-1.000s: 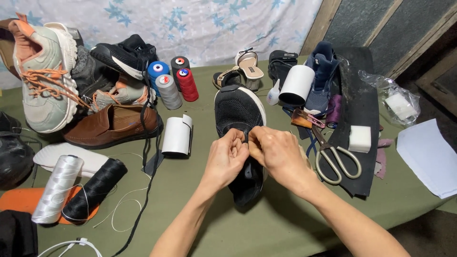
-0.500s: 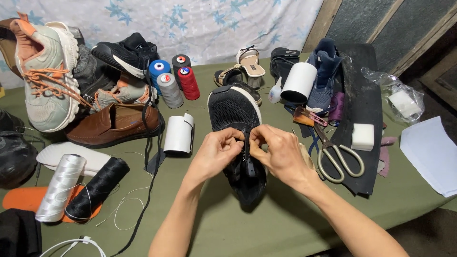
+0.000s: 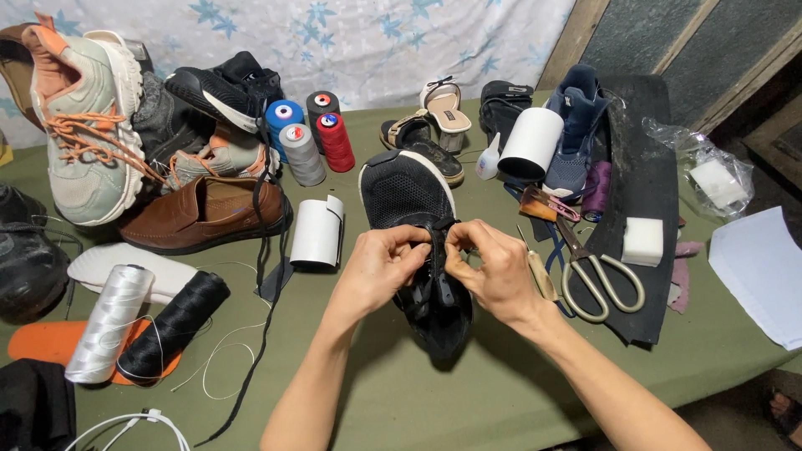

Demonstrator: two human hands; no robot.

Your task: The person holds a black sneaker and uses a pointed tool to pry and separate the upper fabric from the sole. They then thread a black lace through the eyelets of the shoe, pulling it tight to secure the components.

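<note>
At frame centre, left hand (image 3: pixel 380 266) and right hand (image 3: pixel 493 267) pinch the black lace (image 3: pixel 438 242) of the black sneaker (image 3: pixel 409 196); scissors (image 3: pixel 595 271) lie right.

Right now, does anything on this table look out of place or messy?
Mostly clutter. Loose white thread trails in loops off the white spool, which lies tipped on an orange insole beside a black spool. Both hands, left hand and right hand, pinch the black sneaker's laces.
</note>
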